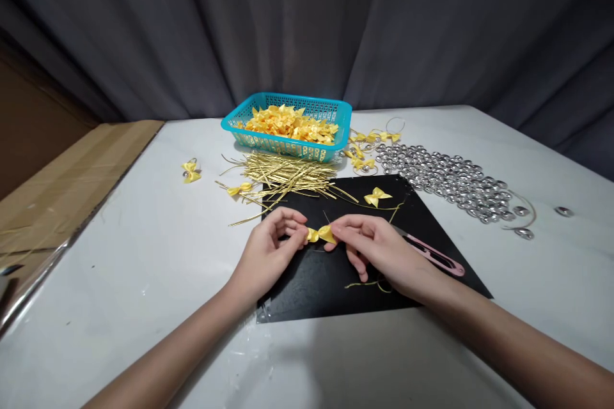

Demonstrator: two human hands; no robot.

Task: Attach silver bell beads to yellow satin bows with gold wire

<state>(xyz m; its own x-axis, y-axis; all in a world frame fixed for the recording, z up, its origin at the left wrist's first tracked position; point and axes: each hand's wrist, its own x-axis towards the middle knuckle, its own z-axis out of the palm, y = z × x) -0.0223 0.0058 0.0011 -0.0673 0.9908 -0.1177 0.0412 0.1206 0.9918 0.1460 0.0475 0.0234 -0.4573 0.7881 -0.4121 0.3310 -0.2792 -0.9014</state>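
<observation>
Between my hands, over a black mat (307, 297), is a small yellow ribbon bow (320, 234). My left hand (278, 239) pinches its left loop between thumb and fingertips. The right loop is gripped by the thumb and forefinger of my right hand (371, 243), whose other fingers curl below. Thin strands show near the bow, too fine to make out fully. Under my right hand lies a bent gold tie (362, 284). A pink-handled cutter (439, 257) rests on the mat, partly hidden by my right wrist. Another yellow bow (377, 197) lies at the mat's far side.
A turquoise basket (288, 139) full of yellow bows stands at the back. Before it lies a heap of gold ties (288, 172). Silver beads (446, 179) spread over the right of the white table (158, 255). A yellow bow with a bead (191, 172) lies left.
</observation>
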